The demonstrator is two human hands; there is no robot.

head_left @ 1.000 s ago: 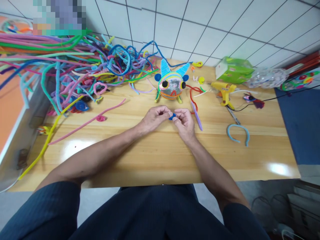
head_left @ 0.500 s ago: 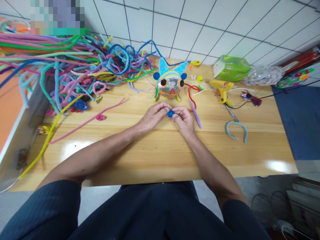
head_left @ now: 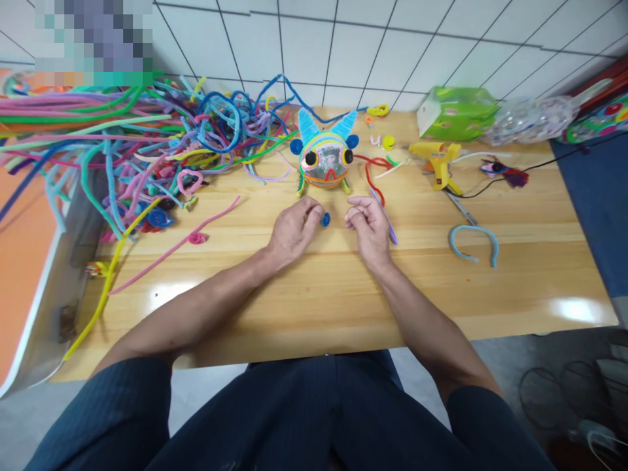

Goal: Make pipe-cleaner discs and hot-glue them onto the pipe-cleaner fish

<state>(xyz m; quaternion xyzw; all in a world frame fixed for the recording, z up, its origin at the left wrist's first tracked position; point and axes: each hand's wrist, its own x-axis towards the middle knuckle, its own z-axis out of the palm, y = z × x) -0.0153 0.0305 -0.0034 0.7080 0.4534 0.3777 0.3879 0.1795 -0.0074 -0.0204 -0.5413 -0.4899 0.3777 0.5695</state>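
Note:
My left hand point(head_left: 293, 230) rests on the wooden table point(head_left: 343, 294) and pinches a small blue coiled disc point(head_left: 325, 219) at its fingertips. A short way to the right, my right hand point(head_left: 369, 226) lies with its fingers curled in a loose pinch and nothing visible in them. Just beyond both hands stands a round pipe-cleaner creature point(head_left: 324, 159) with blue horns, black eyes and blue ear discs. A purple pipe cleaner point(head_left: 387, 219) lies beside my right hand.
A big tangle of coloured pipe cleaners point(head_left: 122, 137) covers the table's left and back. A yellow glue gun point(head_left: 436, 160), green box point(head_left: 454, 121), curved light-blue pipe cleaner point(head_left: 473, 239) and scissors point(head_left: 461, 208) lie to the right. A pink pipe cleaner point(head_left: 186, 239) lies left.
My hands have come apart. The right hand let go of the blue disc, which stays with the left hand's fingertips. The view shifted slightly.

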